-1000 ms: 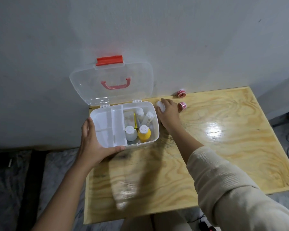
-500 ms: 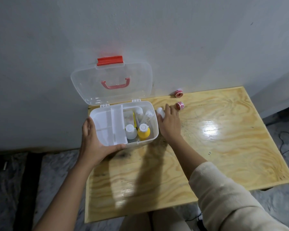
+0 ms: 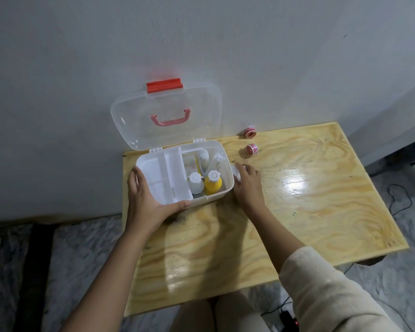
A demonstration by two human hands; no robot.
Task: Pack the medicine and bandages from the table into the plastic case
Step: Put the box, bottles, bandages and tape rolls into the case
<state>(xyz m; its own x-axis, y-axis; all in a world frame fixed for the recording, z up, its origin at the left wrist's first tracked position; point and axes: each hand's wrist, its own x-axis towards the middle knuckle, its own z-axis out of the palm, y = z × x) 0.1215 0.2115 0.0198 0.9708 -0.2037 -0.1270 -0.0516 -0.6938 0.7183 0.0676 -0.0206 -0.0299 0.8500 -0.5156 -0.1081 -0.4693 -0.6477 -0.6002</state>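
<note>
While the left hand (image 3: 149, 200) clasps the open plastic case (image 3: 222, 188) on the worktop (image 3: 321, 212), the right hand (image 3: 248, 182) has drawn back, its grip closed on a white roll (image 3: 236, 172) beside the case wall, leaving 2 red rolls (image 3: 252, 149) to pack.

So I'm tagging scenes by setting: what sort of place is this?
Probably a plain room at home, not a clinic: a bare plywood table against a blank wall, cables trailing on a grey floor.

We see glossy pale plywood table (image 3: 297, 212), smooth translucent white plastic case (image 3: 216, 196) with clear lid, matt grey wall (image 3: 201, 32).
</note>
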